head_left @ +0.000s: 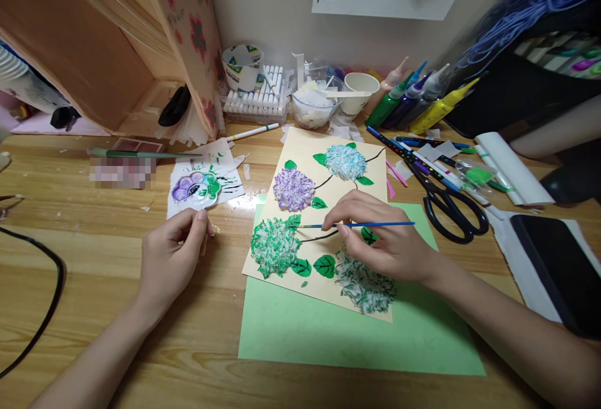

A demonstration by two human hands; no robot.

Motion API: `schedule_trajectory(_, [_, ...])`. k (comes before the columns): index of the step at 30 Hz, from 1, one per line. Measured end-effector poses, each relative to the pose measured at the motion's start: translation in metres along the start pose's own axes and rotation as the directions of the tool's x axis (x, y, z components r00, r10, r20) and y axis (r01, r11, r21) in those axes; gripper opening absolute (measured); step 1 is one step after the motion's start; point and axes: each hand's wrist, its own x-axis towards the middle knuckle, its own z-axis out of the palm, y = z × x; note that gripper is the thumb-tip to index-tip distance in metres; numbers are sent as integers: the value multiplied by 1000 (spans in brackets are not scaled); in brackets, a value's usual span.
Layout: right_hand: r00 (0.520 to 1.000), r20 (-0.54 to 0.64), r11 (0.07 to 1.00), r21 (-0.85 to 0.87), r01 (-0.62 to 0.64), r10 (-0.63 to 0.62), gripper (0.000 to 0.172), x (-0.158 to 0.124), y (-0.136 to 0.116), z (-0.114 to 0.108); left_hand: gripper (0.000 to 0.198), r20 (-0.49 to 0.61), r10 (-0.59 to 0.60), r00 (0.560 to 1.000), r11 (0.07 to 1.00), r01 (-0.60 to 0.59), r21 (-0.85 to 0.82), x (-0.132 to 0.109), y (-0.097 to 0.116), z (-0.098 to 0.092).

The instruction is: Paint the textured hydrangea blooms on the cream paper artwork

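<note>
My right hand (382, 237) pinches a thin blue paintbrush (370, 225), its tip pointing left at a green leaf beside the green-white flower (275, 246) on the cream paper (300, 146). The hand rests over another green-white flower (364, 284). On the same sheet sit a purple flower (293, 188) and a light blue flower (346, 161). The cream paper lies on a green sheet (328, 334). My left hand (171, 258) is curled on the wooden desk, fingertips pinched together just below a flower-shaped paint palette (197, 186) with purple and green paint.
Black scissors (448, 202) lie right of the paper among pens. Paint squeeze bottles (417, 99), a paper cup (359, 89), a bowl (312, 108) and a marker box (256, 99) line the back wall. A black cable (47, 302) crosses the left; a dark tablet (558, 271) lies right.
</note>
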Motion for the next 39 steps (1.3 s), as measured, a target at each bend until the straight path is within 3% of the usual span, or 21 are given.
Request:
schedule_trajectory(11, [999,-53,999,-42,-13,10,16,2,0,-11,35,-7,15,1000,1000,-15,9,1,1,0])
schedule_trajectory(15, [986,-154,997,-19,-73,70,17,1,-1,-13,35,-24,14,1000,1000,-13,23,2,1,-2])
schedule_trajectory(22, [912,-369,983,102,-151,178,22,-2,0,-17,21,-205,111,972,992,-95,89,18,-8,-16])
schedule_trajectory(24, [895,-406,982,113,-151,184,24,-2,-1,-20,32,-220,187,957,963,-134,235,25,-13,-19])
schedule_trajectory(27, [887,-435,988,98,-123,154,23,-1,-5,-24,68,-174,265,948,888,-169,429,32,-23,-19])
schedule_trajectory(31, [868,-474,989,90,-119,147,22,1,-10,-30,90,-115,290,950,860,-205,467,35,-33,-16])
schedule_trajectory(33, [848,-505,987,84,-137,161,21,0,-12,-33,84,-96,314,945,858,-239,455,33,-33,-14])
schedule_trajectory(36, [819,-530,976,121,-182,218,21,0,-9,-39,53,-54,333,942,869,-284,405,28,-28,-13])
schedule_trajectory(39, [833,-457,949,191,-251,312,20,3,-2,-42,36,-65,308,949,892,-264,368,25,-26,-12])
